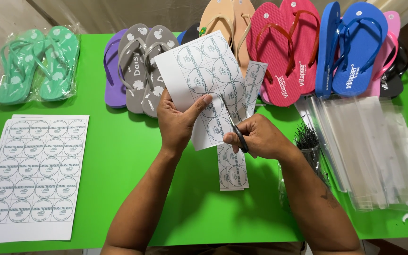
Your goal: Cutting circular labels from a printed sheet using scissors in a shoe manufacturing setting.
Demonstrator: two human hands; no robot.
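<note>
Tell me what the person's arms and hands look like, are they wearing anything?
Both arms are bare, with no sleeves in sight. The left hand and right hand wear no gloves, rings or watch. The right forearm has a small dark mark, maybe a tattoo.

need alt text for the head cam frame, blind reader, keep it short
Over a green table, the left hand holds up a sheet of round labels while the right hand cuts it with scissors. A full label sheet lies at left, cut strips in the middle, flip-flops along the far edge, clear bags at right.
</note>
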